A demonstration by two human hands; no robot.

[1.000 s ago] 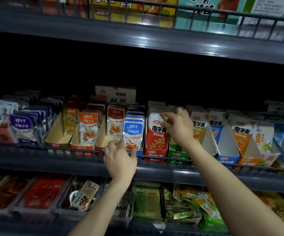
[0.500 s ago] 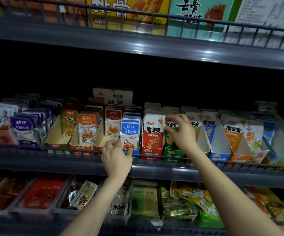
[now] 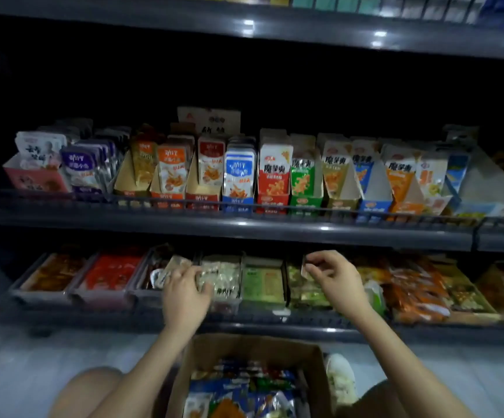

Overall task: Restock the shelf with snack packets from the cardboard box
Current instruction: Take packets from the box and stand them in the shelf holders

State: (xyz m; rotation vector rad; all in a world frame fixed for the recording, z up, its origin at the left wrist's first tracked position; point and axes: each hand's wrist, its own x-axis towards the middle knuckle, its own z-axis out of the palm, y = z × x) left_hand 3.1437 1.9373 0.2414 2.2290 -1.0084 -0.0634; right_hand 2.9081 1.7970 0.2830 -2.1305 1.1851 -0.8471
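The open cardboard box (image 3: 246, 342) sits on the floor between my knees, with several mixed snack packets (image 3: 241, 393) inside. My left hand (image 3: 184, 294) hovers in front of the lower shelf's trays (image 3: 220, 279), fingers loosely curled and holding nothing. At the same height my right hand (image 3: 333, 280) has thumb and fingers bent close together near a tray divider, with nothing plainly in them. Above both hands, the middle shelf (image 3: 244, 229) carries upright rows of packets, among them a blue row (image 3: 240, 173) and a red row (image 3: 274, 173).
A wire rail runs along the middle shelf's front. The lower shelf holds flat trays of red (image 3: 111, 273), green (image 3: 264, 283) and orange (image 3: 413, 291) packets. A top shelf edge (image 3: 274, 28) overhangs. A white shoe (image 3: 339, 375) stands right of the box on the pale floor.
Both hands have dropped from the middle shelf's packet rows to the lower shelf's height. The view has tilted down, bringing the cardboard box and my knees into sight.
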